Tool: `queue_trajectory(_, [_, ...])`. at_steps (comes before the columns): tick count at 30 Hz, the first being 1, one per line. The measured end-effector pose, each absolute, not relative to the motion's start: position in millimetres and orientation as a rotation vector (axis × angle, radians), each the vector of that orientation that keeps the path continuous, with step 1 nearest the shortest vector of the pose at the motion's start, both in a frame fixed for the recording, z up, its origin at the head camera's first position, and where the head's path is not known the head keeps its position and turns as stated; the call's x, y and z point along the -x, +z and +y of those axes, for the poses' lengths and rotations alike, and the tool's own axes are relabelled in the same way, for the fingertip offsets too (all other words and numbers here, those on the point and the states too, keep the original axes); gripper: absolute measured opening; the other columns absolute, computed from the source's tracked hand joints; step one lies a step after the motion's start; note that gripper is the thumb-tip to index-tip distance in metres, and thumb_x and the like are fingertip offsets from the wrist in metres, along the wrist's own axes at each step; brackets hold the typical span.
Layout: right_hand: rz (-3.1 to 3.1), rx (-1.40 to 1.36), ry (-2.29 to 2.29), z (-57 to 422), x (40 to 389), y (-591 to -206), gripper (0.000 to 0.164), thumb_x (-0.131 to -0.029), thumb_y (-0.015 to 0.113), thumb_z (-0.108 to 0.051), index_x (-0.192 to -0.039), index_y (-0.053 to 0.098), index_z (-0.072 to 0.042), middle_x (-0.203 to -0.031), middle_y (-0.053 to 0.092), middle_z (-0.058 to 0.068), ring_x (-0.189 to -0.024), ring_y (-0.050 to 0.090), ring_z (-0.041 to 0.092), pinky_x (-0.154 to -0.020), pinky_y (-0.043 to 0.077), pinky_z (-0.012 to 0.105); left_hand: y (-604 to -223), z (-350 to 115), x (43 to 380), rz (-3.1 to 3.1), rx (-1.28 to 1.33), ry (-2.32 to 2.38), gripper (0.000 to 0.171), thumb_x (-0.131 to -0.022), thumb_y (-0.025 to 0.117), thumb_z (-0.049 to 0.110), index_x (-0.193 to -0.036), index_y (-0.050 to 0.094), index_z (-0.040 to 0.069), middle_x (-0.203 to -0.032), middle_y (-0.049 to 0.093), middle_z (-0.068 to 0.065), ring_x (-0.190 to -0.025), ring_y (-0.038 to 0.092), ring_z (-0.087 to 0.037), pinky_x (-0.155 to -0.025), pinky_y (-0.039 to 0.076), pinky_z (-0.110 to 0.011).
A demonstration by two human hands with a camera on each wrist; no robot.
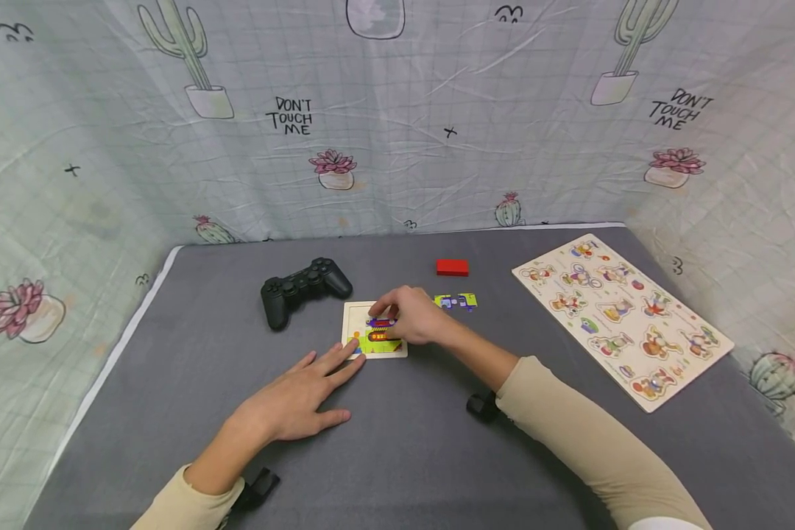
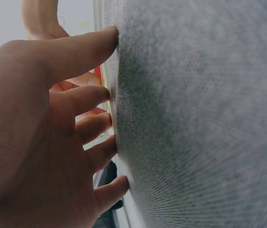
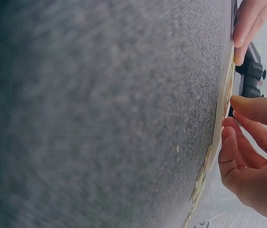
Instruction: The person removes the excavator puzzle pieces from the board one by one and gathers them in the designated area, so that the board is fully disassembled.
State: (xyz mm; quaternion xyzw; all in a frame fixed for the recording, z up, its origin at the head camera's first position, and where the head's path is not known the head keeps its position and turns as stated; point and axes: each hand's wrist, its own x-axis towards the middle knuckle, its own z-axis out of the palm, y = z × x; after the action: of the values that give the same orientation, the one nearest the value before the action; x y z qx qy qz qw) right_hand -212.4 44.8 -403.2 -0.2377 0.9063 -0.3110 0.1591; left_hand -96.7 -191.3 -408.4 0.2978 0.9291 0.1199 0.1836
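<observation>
One puzzle board point(image 1: 355, 314) is being borne by a grey table point(image 1: 397, 456). Its near-left corner is being touched by the spread left hand point(image 1: 298, 401); its surface is being partly covered by the right hand point(image 1: 416, 315), fingers curved, and whether anything is being pinched cannot be told.

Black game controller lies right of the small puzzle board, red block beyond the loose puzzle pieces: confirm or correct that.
Wrong side: the head view shows the black game controller left of the small puzzle board. The red block does lie beyond the loose puzzle pieces.
</observation>
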Motion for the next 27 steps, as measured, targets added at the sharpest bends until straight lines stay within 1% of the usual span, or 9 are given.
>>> queue_trajectory(11, [2.583, 0.701, -0.866, 42.2, 214.2, -403.5, 0.035, -0.084, 0.083, -0.004, -0.118, 0.08, -0.015, -0.103, 0.074, 0.001, -0.088, 0.059, 0.016, -0.071, 0.049, 0.025, -408.8, -190.8, 97.1, 2.621, -0.85, 0.34, 0.081, -0.1, 0.068, 0.045, -0.166, 0.029, 0.02, -0.177, 0.011, -0.005, -0.16, 0.025, -0.033, -0.128, 0.02, -0.062])
queue_trajectory(22, [2.554, 0.706, -0.879, 40.3, 215.1, -406.1, 0.036, -0.084, 0.083, -0.003, -0.117, 0.081, -0.017, -0.109, 0.07, 0.002, -0.092, 0.059, 0.017, -0.073, 0.049, 0.026, -409.0, -191.3, 95.8, 2.636, -0.865, 0.342, 0.08, -0.1, 0.069, 0.044, -0.166, 0.03, 0.018, -0.177, 0.012, -0.005, -0.159, 0.026, -0.033, -0.128, 0.021, -0.062])
queue_trajectory(27, [2.563, 0.713, -0.877, 40.8, 214.8, -405.9, 0.037, -0.083, 0.082, -0.001, -0.116, 0.081, -0.017, -0.114, 0.07, 0.002, -0.095, 0.06, 0.017, -0.077, 0.051, 0.027, -409.5, -191.2, 96.0, 2.638, -0.866, 0.34, 0.08, -0.1, 0.069, 0.044, -0.166, 0.031, 0.019, -0.176, 0.012, -0.006, -0.159, 0.026, -0.033, -0.128, 0.021, -0.062])
